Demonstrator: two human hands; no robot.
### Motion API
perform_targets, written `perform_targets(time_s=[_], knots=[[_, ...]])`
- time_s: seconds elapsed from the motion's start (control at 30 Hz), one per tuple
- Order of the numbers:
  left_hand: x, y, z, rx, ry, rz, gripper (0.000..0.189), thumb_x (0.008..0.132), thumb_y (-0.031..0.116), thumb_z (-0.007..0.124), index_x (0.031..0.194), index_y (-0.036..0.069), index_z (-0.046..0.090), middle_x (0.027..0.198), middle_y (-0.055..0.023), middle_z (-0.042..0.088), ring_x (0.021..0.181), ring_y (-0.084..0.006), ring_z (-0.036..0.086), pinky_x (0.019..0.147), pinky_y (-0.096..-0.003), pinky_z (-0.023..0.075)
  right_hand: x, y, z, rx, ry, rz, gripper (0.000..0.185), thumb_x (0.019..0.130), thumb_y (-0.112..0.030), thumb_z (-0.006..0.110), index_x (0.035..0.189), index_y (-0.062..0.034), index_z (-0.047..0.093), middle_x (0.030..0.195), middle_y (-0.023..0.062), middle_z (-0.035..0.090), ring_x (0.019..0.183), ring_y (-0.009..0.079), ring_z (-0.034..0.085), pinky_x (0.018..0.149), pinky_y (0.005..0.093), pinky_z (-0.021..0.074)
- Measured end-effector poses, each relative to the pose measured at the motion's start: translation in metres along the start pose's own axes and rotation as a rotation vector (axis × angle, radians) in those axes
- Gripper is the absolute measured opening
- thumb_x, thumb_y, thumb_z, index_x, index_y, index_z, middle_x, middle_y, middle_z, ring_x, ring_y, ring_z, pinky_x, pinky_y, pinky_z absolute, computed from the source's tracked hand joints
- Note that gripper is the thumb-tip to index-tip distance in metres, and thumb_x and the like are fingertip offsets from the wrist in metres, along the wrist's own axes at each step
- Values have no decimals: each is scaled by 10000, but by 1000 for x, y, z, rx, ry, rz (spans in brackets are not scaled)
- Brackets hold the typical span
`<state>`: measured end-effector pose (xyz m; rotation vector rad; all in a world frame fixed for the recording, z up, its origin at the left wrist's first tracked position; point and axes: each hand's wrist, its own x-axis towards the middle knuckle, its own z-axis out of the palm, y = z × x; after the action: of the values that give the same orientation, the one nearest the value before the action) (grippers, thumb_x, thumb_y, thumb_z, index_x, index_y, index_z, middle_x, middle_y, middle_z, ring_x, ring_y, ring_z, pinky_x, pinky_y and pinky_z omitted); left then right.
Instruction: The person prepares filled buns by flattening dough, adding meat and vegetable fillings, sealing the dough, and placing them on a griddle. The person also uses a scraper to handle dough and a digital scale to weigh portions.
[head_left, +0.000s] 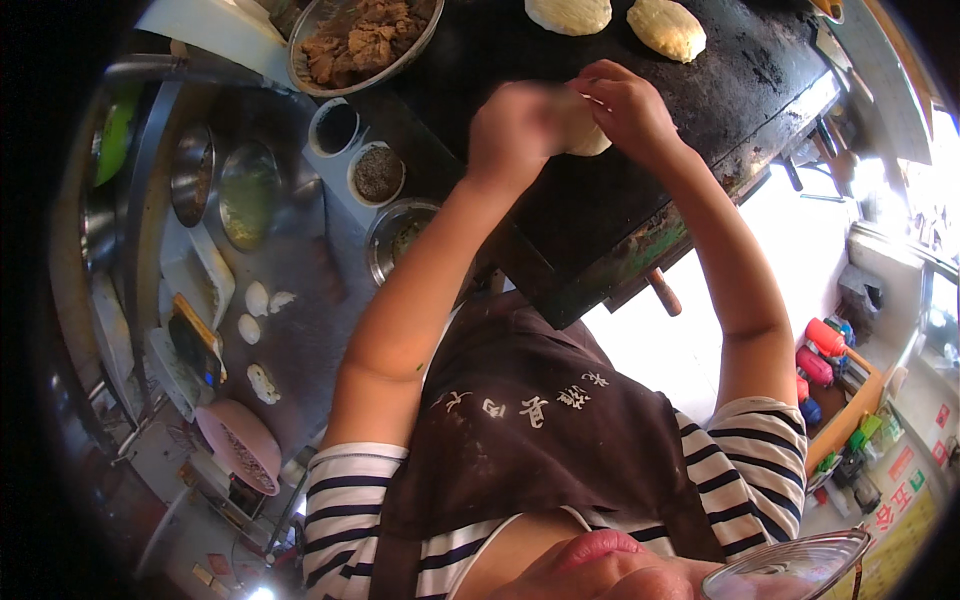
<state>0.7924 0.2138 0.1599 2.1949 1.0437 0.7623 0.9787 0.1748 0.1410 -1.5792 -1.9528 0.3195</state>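
Above a black flat griddle (592, 210), my two hands come together on a pale round of dough (589, 136). My left hand (514, 124) is blurred by motion, its fingers against the left side of the dough. My right hand (630, 109) has bent fingers at the upper right edge, where a thin white bit shows between them. My hands cover much of the dough, and whether it touches the griddle I cannot tell. Farther back on the griddle lie a flatbread (570, 13) and a second, yellower flatbread (667, 28).
At the griddle's far left stands a bowl of brown paste-like filling (367, 45). Nearer are a cup of dark liquid (337, 127), a cup of speckled seasoning (377, 174) and a steel bowl (401, 236) partly behind my left arm. A wooden handle (664, 292) sticks out below the griddle's front edge.
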Motion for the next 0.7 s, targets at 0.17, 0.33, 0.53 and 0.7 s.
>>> perform_targets(time_s=[0.17,0.33,0.53,0.7], knots=[[10,5,19,-79,-37,-111,75,811,47,662,882,28,672,899,-131,651,821,-274,649,721,-355,525,13,-4,6,155,-36,200,131,792,-32,593,915,-19,637,907,115,627,839,296,627,748,363,510],[-1,-4,16,-80,115,135,88,810,40,666,894,16,657,930,-121,645,855,-279,644,738,-350,529,-1,-3,3,251,8,117,134,796,-33,598,928,-31,622,886,104,636,810,270,628,720,339,507],[-47,-3,13,110,-74,379,307,785,50,688,1090,30,655,1157,-131,582,1056,-283,561,891,-363,483,-59,-6,-20,-132,6,-303,299,772,-55,648,1069,-89,639,1130,65,638,996,245,610,842,363,497],[-83,6,3,222,-192,383,366,771,112,708,1119,14,649,1378,-159,464,1228,-328,453,1020,-398,397,-102,-21,-26,-322,-78,-183,482,731,-44,681,1204,-104,611,1363,70,521,1312,240,434,1029,397,397]])
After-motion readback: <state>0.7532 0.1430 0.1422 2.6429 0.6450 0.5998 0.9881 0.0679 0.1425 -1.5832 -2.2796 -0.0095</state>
